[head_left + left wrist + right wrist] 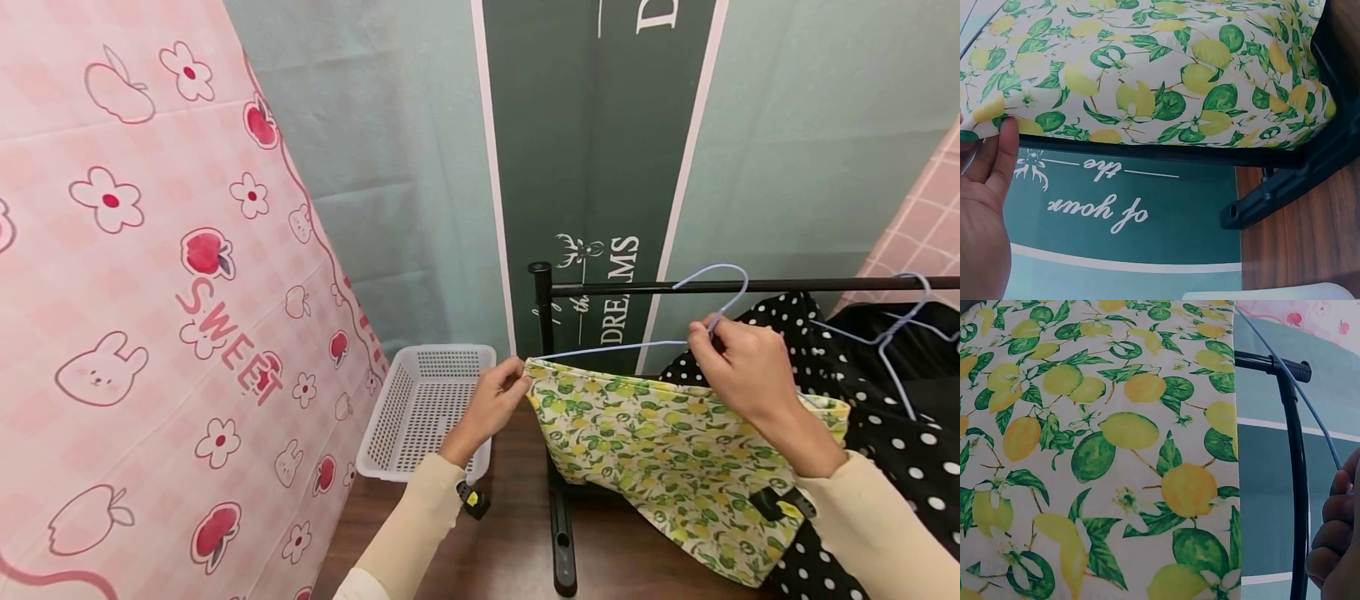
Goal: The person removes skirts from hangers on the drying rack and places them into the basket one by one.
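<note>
A blue wire hanger (622, 347) is held up at the front of the black rail, its hook rising past the rail. My right hand (750, 371) grips it at the neck; the curled fingers (1330, 515) also show in the right wrist view. A lemon-print cloth (660, 442) hangs below the hanger's arm, its lower edge slanting down to the right. My left hand (491, 400) pinches the cloth's upper left corner at the arm's end, as the left wrist view also shows with the cloth (1147, 81). I cannot tell whether the hook touches the rail.
A black garment rail (615, 289) crosses the right half, its foot (562, 550) on the brown wood surface (517, 500). Black polka-dot clothing (907, 467) and another blue hanger (888, 337) are at the right. A white plastic basket (375, 433) stands left, beside a pink printed curtain (247, 333).
</note>
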`<act>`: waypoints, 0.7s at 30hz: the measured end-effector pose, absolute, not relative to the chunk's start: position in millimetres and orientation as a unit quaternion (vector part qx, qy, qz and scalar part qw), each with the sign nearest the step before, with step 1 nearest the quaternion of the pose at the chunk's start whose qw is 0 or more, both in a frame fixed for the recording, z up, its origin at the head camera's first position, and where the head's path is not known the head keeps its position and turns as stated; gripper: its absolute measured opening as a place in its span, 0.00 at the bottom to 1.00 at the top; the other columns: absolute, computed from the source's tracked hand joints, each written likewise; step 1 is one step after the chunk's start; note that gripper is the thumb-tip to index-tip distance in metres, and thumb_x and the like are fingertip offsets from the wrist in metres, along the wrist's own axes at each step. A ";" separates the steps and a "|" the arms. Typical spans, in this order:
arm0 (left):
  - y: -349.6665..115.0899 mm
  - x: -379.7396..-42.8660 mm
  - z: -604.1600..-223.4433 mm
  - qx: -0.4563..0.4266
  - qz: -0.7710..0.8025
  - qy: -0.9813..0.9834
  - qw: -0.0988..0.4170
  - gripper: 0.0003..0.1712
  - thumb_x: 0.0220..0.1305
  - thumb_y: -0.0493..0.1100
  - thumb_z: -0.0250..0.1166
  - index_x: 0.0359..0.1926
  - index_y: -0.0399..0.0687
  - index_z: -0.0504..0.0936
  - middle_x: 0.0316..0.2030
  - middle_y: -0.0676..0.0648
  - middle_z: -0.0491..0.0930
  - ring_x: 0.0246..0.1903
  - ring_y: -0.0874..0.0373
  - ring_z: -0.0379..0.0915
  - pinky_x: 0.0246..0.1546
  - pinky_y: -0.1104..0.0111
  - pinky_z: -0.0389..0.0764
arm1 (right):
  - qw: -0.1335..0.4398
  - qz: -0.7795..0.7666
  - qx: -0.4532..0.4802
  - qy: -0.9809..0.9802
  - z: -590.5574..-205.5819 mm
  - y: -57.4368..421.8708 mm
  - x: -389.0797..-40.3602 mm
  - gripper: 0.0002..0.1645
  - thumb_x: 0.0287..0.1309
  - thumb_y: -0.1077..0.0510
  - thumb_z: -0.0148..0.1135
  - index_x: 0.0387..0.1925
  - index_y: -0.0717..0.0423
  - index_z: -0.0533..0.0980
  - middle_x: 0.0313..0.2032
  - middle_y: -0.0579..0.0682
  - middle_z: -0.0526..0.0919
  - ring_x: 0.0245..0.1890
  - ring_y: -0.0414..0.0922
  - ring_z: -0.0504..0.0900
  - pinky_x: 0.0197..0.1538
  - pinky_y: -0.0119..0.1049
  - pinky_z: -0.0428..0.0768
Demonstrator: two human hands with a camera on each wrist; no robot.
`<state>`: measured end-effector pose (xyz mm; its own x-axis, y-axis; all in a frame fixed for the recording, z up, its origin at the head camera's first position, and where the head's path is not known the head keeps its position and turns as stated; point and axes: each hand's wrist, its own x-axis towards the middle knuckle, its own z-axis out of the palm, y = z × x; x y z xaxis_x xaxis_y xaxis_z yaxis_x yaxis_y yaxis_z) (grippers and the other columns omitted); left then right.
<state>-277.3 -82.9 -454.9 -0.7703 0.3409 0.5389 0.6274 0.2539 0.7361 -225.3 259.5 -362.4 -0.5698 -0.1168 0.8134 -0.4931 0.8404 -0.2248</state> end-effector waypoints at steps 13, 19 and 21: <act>-81.1 -273.5 -453.0 -0.314 -0.522 -0.779 0.152 0.17 0.74 0.32 0.58 0.28 0.48 0.63 0.23 0.54 0.55 0.22 0.67 0.50 0.30 0.72 0.59 | 0.431 0.220 0.175 -0.857 -363.1 257.8 -223.2 0.18 0.72 0.59 0.59 0.23 0.57 0.79 0.12 0.43 0.66 0.14 0.31 0.56 0.22 0.30 0.58; -81.2 -273.5 -453.3 -0.318 -0.520 -0.778 0.151 0.18 0.73 0.32 0.57 0.28 0.48 0.61 0.23 0.54 0.54 0.22 0.66 0.49 0.30 0.71 0.58 | 0.434 0.225 0.175 -0.855 -363.1 258.6 -223.1 0.18 0.71 0.59 0.59 0.23 0.57 0.78 0.11 0.43 0.65 0.14 0.29 0.53 0.21 0.30 0.57; -83.4 -276.6 -457.4 -0.322 -0.518 -0.778 0.150 0.18 0.74 0.33 0.56 0.28 0.49 0.61 0.23 0.54 0.54 0.22 0.65 0.50 0.30 0.72 0.59 | 0.436 0.238 0.172 -0.851 -361.7 259.6 -222.9 0.18 0.72 0.60 0.59 0.23 0.60 0.79 0.11 0.44 0.66 0.13 0.28 0.53 0.21 0.30 0.57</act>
<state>-276.6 -83.4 -457.4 -0.7482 0.3457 0.5663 0.6558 0.2559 0.7103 -222.9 259.6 -361.7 -0.5615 -0.0849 0.8231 -0.5000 0.8274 -0.2557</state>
